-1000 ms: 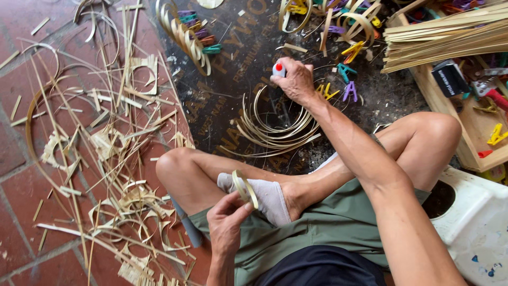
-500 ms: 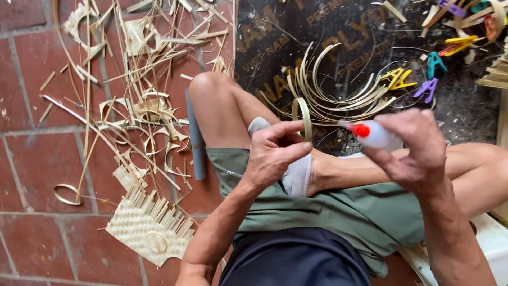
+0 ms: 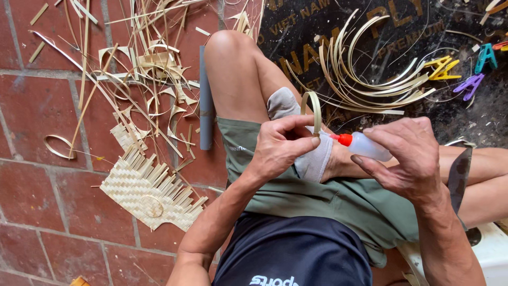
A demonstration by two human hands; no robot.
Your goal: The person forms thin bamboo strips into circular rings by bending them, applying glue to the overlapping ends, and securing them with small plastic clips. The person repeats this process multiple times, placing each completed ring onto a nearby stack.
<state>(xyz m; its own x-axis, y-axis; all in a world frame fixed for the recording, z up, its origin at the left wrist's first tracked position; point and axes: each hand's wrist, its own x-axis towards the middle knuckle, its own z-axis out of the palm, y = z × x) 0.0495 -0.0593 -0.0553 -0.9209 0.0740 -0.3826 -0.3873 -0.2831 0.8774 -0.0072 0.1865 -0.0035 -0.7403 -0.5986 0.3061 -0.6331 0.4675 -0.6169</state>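
My left hand [image 3: 280, 145] pinches a small ring of bent bamboo strip [image 3: 313, 109] between thumb and fingers, held upright above my lap. My right hand [image 3: 407, 159] grips a small clear glue bottle [image 3: 365, 146] with a red nozzle. The nozzle tip points left and touches the lower part of the ring by my left fingertips. Both hands hover over my crossed legs, green shorts and a grey sock.
Curved bamboo strips [image 3: 365, 74] lie in a pile on a dark printed board [image 3: 455, 111] ahead. Coloured plastic clips [image 3: 465, 69] rest to the right. A woven bamboo mat piece [image 3: 151, 190], loose shavings and a grey tube [image 3: 205, 100] lie on the red brick floor at left.
My right hand has brought the glue bottle from the far board back to my lap, up to the ring. The view has tilted down and closer.
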